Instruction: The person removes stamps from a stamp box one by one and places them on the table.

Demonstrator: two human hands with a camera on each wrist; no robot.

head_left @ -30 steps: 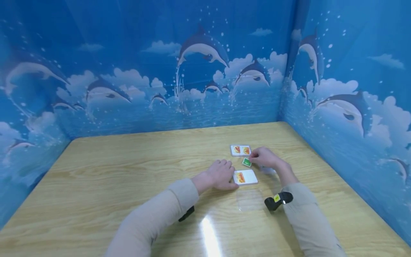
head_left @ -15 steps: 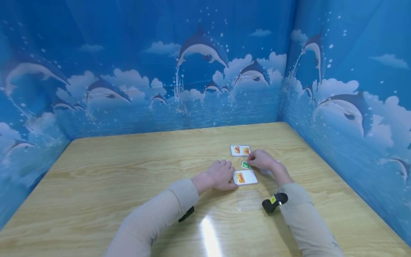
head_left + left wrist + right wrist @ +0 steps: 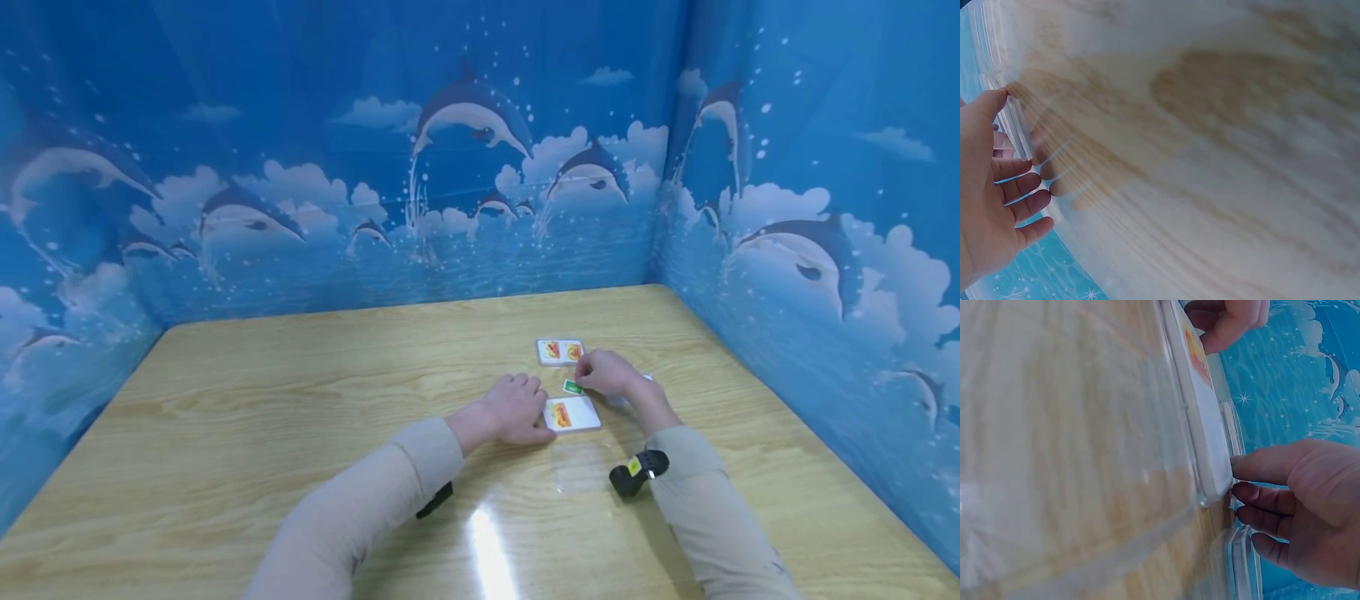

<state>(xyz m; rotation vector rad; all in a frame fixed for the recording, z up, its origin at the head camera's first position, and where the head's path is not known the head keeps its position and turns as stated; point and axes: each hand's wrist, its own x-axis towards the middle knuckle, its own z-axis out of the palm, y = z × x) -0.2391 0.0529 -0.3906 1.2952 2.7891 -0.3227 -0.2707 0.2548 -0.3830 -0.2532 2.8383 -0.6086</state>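
Observation:
A flat card box, white on top with an orange picture at its left end, lies on the table. My left hand holds its left end between thumb and index finger; the left wrist view shows both fingertips at that end. Just behind the box is a small green card with a white border. My right hand pinches the card's right edge with thumb and fingertips. In the right wrist view, the right hand is beside the box's far side, and the green card cannot be made out.
Behind the green card lies another flat clear case showing two orange pictures. A transparent plastic piece lies in front of the card box, and another clear piece is partly under the right wrist. Dolphin-print curtains border the wooden table.
The right hand and the green card have shifted slightly left and nearer the card box, and the card has turned a little. The left hand and the box have stayed nearly still.

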